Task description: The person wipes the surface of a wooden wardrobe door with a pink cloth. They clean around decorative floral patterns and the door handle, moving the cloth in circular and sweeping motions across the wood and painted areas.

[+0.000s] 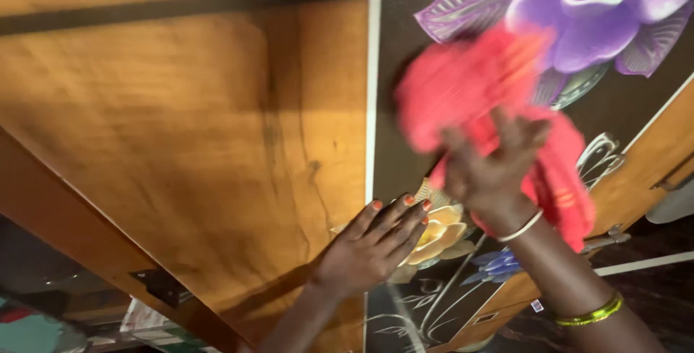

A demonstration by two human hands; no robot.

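My right hand [491, 172] grips a bunched red cloth [470, 85] and presses it against the dark flower-printed panel [405, 49] of a wooden cupboard door; the cloth is blurred from motion. My left hand [376, 244] lies flat with fingers spread on the door's lower part, over a yellow printed flower [441, 234], at the seam between the wood and the dark panel. Bangles circle my right wrist and forearm.
The wood-grain door [181, 129] fills the left and centre. A large purple printed flower [593, 6] sits at the upper right. A metal handle [603, 241] projects at the right edge. Cluttered items [43, 324] show at the bottom left.
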